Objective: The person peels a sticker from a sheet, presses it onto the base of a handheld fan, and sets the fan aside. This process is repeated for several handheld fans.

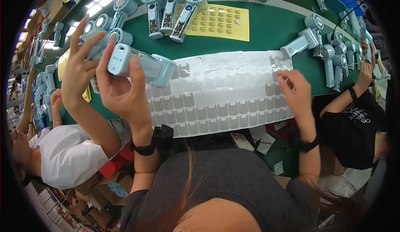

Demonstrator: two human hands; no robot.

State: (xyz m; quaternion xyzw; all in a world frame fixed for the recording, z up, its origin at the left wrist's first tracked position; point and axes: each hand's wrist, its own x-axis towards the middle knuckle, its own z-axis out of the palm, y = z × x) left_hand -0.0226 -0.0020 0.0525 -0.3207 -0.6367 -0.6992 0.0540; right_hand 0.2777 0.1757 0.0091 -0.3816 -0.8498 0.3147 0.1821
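In my left hand (123,92) is a light-blue handheld fan (143,67), gripped around its handle and raised above the bench, its rounded end with a small port turned toward me. Below it lies a white backing sheet (225,82) carrying rows of grey stickers (210,111); a wide stretch of its upper middle is bare. Over the sheet's right side my right hand (296,92) has its thumb and fingertips drawn together beside the grey stickers there. Whether a sticker is between those fingertips is too small to tell.
Three fans (171,15) lie at the back, partly on a yellow label sheet (225,21). Another fan (301,43) rests beyond the sheet's right corner. A co-worker's raised hand (79,65) is close to my left hand. More fans (339,59) crowd the right, near another co-worker's arm (354,92).
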